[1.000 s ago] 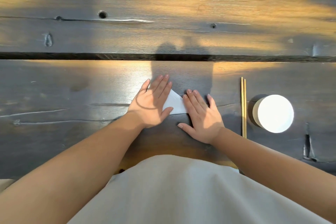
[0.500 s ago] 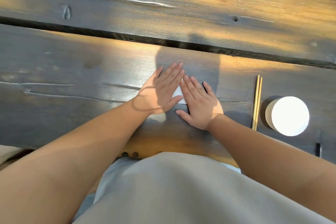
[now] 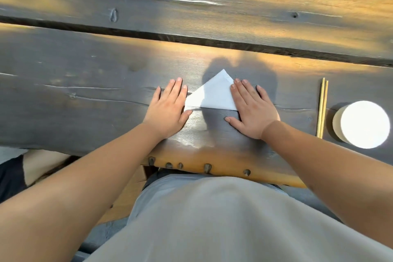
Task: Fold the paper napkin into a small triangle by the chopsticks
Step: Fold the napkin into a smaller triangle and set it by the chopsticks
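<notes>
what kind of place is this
Probably a dining spot, maybe rustic or outdoors: a weathered plank table, a pair of chopsticks beside a white cup, and a folded paper napkin.

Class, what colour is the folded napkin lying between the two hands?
Plain white napkin, no pattern; seen in the head view.

napkin (image 3: 212, 95) corners under both hands, white cup (image 3: 361, 126) contents washed out
</notes>
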